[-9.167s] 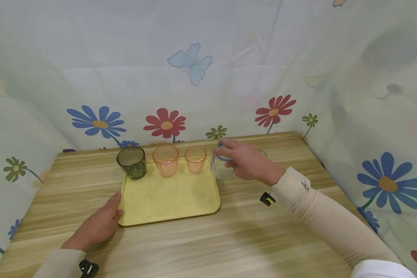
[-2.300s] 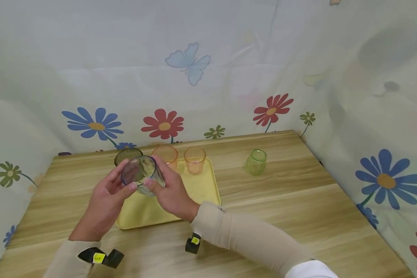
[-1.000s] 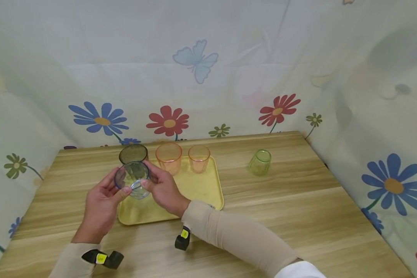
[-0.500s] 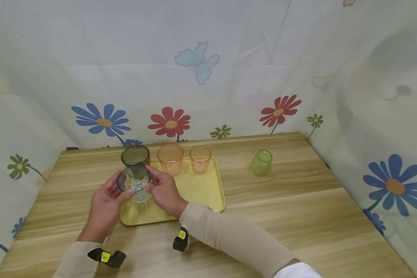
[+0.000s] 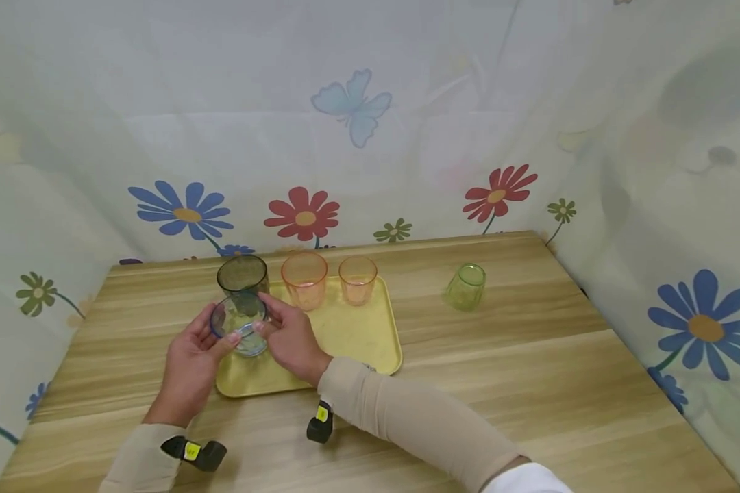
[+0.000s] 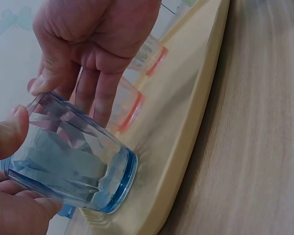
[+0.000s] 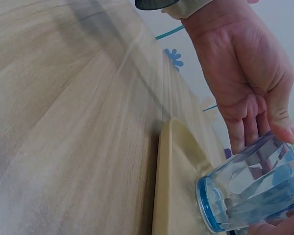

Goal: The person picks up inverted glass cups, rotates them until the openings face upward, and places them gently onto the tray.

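Observation:
Both hands hold a clear, blue-tinted drinking glass (image 5: 237,316) over the front left part of a yellow tray (image 5: 360,342). Its wider open end faces up, and its thick blue base (image 6: 120,181) is close over the tray. My left hand (image 5: 188,366) grips the glass from the left, thumb near the rim, other fingers around the outside. From the right, my right hand (image 5: 296,346) grips it the same way. Just behind stands a dark smoky glass (image 5: 247,274), partly covered by the held one. A larger orange glass (image 5: 305,282) and a smaller orange glass (image 5: 358,282) continue the row.
Right of the tray, a green glass (image 5: 466,287) stands upside down on the wooden table (image 5: 499,370). Flower-printed cloth (image 5: 395,164) hangs behind the table and along its sides.
Earlier my right hand was on the blue-tinted glass right of the tray, my left at the tray's left edge. Both then brought it over the tray; in the last second it hardly moves.

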A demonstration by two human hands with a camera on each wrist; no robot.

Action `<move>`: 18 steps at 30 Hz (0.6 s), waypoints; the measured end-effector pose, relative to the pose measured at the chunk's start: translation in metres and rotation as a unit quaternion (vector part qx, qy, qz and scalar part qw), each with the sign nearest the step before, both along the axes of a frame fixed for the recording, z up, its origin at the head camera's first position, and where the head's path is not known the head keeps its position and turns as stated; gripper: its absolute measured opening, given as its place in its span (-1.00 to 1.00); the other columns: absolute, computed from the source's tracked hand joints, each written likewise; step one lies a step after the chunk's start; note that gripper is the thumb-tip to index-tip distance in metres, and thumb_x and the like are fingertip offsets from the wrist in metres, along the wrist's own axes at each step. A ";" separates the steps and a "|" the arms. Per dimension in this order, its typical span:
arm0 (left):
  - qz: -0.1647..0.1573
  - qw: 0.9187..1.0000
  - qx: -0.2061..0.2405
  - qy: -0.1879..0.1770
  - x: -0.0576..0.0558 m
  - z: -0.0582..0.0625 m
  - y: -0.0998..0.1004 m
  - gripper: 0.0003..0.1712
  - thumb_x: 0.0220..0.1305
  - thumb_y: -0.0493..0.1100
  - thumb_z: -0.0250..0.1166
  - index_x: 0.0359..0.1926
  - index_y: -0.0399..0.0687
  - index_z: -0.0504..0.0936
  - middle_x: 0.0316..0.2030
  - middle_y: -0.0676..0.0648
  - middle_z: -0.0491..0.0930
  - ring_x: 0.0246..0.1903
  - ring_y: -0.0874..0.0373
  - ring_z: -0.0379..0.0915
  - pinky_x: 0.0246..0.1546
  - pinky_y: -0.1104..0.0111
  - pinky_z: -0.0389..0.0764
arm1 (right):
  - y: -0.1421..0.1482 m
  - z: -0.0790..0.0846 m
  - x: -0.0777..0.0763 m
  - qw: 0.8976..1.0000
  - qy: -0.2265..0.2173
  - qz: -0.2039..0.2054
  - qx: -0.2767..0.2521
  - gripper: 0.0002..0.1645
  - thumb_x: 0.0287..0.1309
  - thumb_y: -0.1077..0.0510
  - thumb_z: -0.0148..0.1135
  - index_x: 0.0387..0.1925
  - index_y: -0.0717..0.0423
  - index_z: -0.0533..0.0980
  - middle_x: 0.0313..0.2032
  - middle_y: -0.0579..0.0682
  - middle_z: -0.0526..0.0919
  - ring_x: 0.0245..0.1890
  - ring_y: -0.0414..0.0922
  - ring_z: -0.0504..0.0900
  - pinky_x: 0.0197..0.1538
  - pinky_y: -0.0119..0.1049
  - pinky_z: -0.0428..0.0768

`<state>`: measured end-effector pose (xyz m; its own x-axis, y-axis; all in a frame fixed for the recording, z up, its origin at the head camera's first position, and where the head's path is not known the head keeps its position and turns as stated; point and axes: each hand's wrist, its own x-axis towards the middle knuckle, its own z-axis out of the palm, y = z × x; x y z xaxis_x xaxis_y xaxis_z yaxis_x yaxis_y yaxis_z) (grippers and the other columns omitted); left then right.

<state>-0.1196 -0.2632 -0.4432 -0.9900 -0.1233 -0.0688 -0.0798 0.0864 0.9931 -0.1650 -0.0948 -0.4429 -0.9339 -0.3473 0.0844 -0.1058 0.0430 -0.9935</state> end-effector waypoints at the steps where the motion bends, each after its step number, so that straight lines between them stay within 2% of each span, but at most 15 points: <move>1: -0.002 1.000 -0.004 0.001 0.000 0.000 0.000 -0.04 0.49 -0.33 0.24 0.68 -0.14 -0.14 0.65 -0.23 -0.01 0.61 -0.18 0.00 0.07 0.82 0.46 | 0.000 0.000 0.000 1.000 -0.003 0.002 0.004 -0.35 0.45 0.32 0.18 0.51 0.10 0.37 0.47 0.13 0.45 0.48 0.00 0.45 0.39 -0.32 0.53; 7: -0.025 0.999 -0.029 0.004 -0.003 0.001 0.000 -0.03 0.54 -0.27 0.21 0.68 -0.18 -0.23 0.66 -0.24 -0.07 0.62 -0.24 -0.08 0.09 0.85 0.39 | 0.005 0.001 -0.002 0.999 0.004 0.012 0.040 -0.34 0.50 0.24 0.17 0.54 0.05 0.33 0.53 0.06 0.37 0.51 -0.04 0.38 0.46 -0.27 0.48; 8: -0.029 0.999 -0.036 0.003 -0.003 0.001 0.000 -0.03 0.55 -0.25 0.20 0.68 -0.18 -0.24 0.66 -0.23 -0.08 0.63 -0.23 -0.08 0.10 0.85 0.38 | 0.006 0.001 -0.002 0.999 0.009 0.014 0.050 -0.34 0.50 0.22 0.17 0.55 0.05 0.32 0.52 0.09 0.39 0.45 -0.05 0.48 0.43 -0.28 0.52; 9: -0.033 0.998 -0.044 0.001 -0.003 0.001 -0.001 -0.03 0.56 -0.23 0.19 0.68 -0.18 -0.26 0.66 -0.23 -0.09 0.63 -0.23 -0.09 0.13 0.84 0.38 | 0.006 0.001 -0.002 0.998 0.013 0.017 0.060 -0.34 0.51 0.20 0.17 0.56 0.05 0.31 0.43 0.16 0.51 0.32 -0.05 0.61 0.33 -0.29 0.61; 10: -0.035 0.998 -0.055 -0.001 -0.003 0.001 -0.001 -0.02 0.57 -0.21 0.19 0.68 -0.18 -0.28 0.66 -0.24 -0.10 0.63 -0.24 -0.09 0.18 0.81 0.37 | 0.007 0.002 -0.001 0.997 0.015 0.020 0.073 -0.33 0.51 0.18 0.17 0.56 0.02 0.30 0.43 0.15 0.52 0.30 -0.08 0.61 0.31 -0.29 0.60; 12: -0.039 0.997 -0.073 -0.005 -0.002 0.002 -0.002 0.01 0.58 -0.16 0.18 0.68 -0.15 -0.34 0.67 -0.20 -0.14 0.64 -0.22 -0.14 0.36 0.63 0.34 | 0.009 0.003 -0.002 0.994 0.027 0.027 0.106 -0.33 0.53 0.12 0.16 0.58 -0.03 0.28 0.43 0.11 0.52 0.30 -0.10 0.60 0.32 -0.28 0.60; 14: -0.042 0.995 -0.087 -0.005 -0.003 0.003 -0.003 0.06 0.58 -0.12 0.19 0.68 -0.10 -0.42 0.68 -0.16 -0.20 0.66 -0.18 -0.22 0.55 0.37 0.21 | 0.011 0.003 -0.002 0.990 0.036 0.034 0.133 -0.32 0.55 0.06 0.13 0.59 -0.08 0.25 0.46 0.05 0.50 0.33 -0.11 0.58 0.37 -0.22 0.57; 15: -0.043 0.995 -0.090 -0.005 -0.003 0.003 -0.003 0.08 0.58 -0.11 0.19 0.67 -0.08 -0.46 0.69 -0.14 -0.24 0.67 -0.16 -0.27 0.60 0.22 0.11 | 0.011 0.004 -0.002 0.988 0.040 0.038 0.146 -0.32 0.57 0.04 0.11 0.60 -0.11 0.23 0.48 0.00 0.47 0.45 -0.14 0.47 0.45 -0.20 0.50; 16: -0.045 0.994 -0.096 -0.004 -0.004 0.004 -0.003 0.11 0.58 -0.10 0.20 0.67 -0.06 -0.49 0.69 -0.12 -0.26 0.67 -0.16 -0.30 0.62 0.09 0.02 | 0.012 0.004 -0.003 0.986 0.044 0.042 0.157 -0.32 0.58 0.02 0.09 0.61 -0.13 0.21 0.57 -0.11 0.31 0.56 -0.16 0.30 0.56 -0.19 0.37; 18: -0.047 0.994 -0.096 -0.008 -0.004 0.004 -0.004 0.15 0.56 -0.08 0.22 0.66 -0.02 -0.53 0.70 -0.11 -0.31 0.68 -0.15 -0.37 0.63 -0.09 -0.09 | 0.014 0.005 -0.003 0.982 0.054 0.055 0.171 -0.31 0.60 0.01 0.05 0.63 -0.12 0.17 0.60 -0.12 0.25 0.61 -0.16 0.22 0.62 -0.15 0.27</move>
